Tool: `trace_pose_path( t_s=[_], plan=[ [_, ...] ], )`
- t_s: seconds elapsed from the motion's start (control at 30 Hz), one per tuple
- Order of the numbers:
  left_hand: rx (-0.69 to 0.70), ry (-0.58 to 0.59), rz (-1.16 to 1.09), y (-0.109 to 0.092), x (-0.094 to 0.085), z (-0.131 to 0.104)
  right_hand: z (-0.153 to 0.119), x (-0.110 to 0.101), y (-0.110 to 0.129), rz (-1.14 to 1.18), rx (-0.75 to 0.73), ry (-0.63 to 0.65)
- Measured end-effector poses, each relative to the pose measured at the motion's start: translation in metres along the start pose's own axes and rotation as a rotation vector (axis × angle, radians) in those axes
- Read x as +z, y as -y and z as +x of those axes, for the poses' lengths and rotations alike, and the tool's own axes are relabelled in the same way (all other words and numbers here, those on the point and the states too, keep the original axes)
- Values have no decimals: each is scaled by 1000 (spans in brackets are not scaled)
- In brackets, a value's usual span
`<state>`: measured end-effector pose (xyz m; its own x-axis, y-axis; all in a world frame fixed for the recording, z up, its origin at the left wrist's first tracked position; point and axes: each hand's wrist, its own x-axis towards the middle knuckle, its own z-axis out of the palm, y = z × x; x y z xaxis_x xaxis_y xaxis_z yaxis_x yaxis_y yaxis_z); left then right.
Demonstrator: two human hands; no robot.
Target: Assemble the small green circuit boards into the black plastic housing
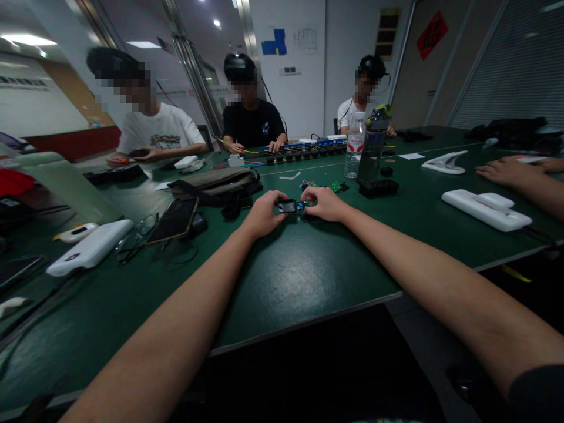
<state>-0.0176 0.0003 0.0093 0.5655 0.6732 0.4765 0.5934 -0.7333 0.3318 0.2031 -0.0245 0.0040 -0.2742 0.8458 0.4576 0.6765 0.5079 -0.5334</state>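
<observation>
Over the green table, my left hand [263, 215] pinches a small black case [287, 206] with a pale label. My right hand [328, 205], fingers closed, grips a small green circuit board [301, 205] with blue parts at the open right end of that case. Whether the board sits partly inside the case or only touches it, I cannot tell. Just beyond my right hand lies another green circuit board [335, 186] among small loose parts. A black tray-like part [378, 187] rests to the right of it.
A clear water bottle [353, 154] and a dark bottle [373, 147] stand beyond my hands. On the left lie a phone [173, 220], glasses [136, 236], a white power bank [90, 247] and a bag [211, 185]. Several people sit around the table; a white device [484, 210] lies right.
</observation>
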Motion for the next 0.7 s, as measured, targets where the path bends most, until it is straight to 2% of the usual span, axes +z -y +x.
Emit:
trace_pose_path(
  t_s=[0.7],
  plan=[
    [-6, 1, 11, 1, 0, 0, 1, 2, -1, 122, 22, -12]
  ],
)
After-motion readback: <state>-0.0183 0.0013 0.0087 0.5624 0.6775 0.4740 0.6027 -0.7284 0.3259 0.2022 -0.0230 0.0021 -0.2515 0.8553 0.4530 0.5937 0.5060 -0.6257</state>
